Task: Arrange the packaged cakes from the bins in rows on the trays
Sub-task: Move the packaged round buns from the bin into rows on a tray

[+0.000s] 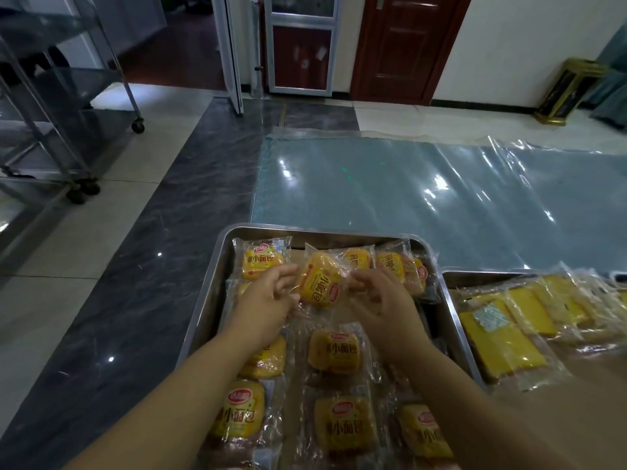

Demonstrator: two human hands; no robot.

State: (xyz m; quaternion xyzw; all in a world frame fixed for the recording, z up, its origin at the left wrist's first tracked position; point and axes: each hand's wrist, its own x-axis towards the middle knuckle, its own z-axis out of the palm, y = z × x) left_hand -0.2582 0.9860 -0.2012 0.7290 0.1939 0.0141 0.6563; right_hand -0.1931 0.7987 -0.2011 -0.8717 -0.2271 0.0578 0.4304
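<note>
Each packaged cake (319, 283) is golden yellow under clear glossy wrap, with a red oval logo and dark brown characters. The tray (222, 266) is silver-grey, and the flat slices (502, 340) are a brighter yellow. The floor (190, 198) is dark grey marble veined white, the sheet (407, 198) blue-green, the door (403, 45) red-brown.

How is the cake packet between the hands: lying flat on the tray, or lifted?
Lifted and tilted: left hand and right hand pinch the cake packet by its wrapper, above the tray.
</note>
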